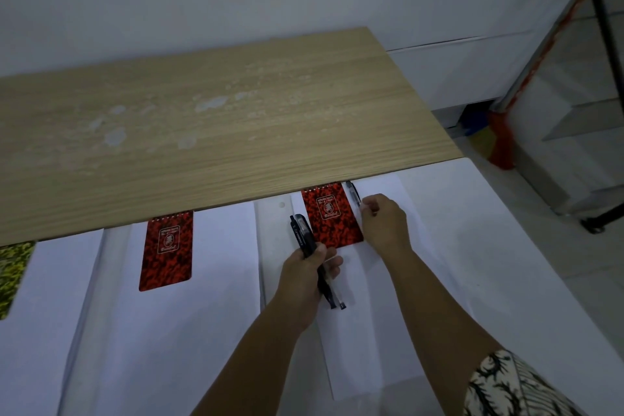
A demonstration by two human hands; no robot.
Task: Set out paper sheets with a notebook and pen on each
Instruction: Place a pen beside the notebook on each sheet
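Your right hand (383, 218) pinches a pen (353, 194) just beside the red notebook (332, 216) on the right-hand sheet (381, 314). Your left hand (305, 272) grips the spare pens (305, 240). Judging by the middle notebook (167, 248), which lacks one, carry a pen there next.

Left hand (305, 272) grips black pens (304, 235); right hand (383, 218) pinches a pen (353, 194) beside the red notebook (332, 218).
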